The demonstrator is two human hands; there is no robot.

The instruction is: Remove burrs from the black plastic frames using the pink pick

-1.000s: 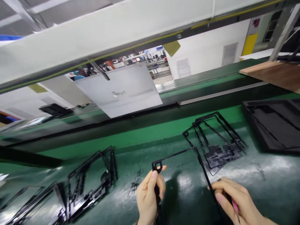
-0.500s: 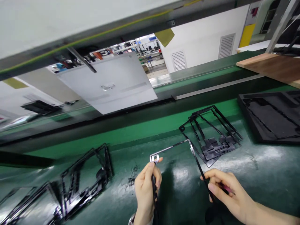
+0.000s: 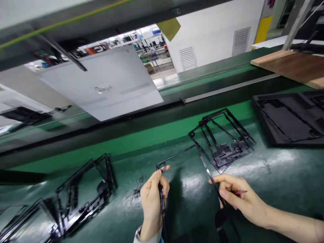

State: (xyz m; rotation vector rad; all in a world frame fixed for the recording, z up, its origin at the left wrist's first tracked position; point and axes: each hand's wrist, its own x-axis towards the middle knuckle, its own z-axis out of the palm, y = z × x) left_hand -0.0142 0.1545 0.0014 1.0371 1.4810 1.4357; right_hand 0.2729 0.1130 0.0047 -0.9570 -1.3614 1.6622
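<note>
A thin black plastic frame [image 3: 177, 155] is held up between my two hands, its near end running out of view at the bottom. My left hand [image 3: 153, 190] pinches its left bar close to the far left corner. On the right bar, my right hand [image 3: 236, 194] is closed with thumb and fingers. A slim, dark reddish pointed thing [image 3: 240, 192] also sticks out among the right fingers; its kind I cannot make out. Just beyond the held piece, several similar black frames [image 3: 227, 153] lie stacked on the green work surface [image 3: 273, 179].
More black frames [image 3: 83, 195] lie in a heap on the left. Thin black scraps [image 3: 136, 190] are beside my left hand. A black foam tray [image 3: 288, 118] with frames stands at the right. Overhead runs a shelf edge [image 3: 126, 20], with a white sheet [image 3: 106, 84] below it.
The held frame has tilted, so its glossy highlights have shifted to dark along the far bar. Both hands keep their grip. The whole view has shifted slightly.
</note>
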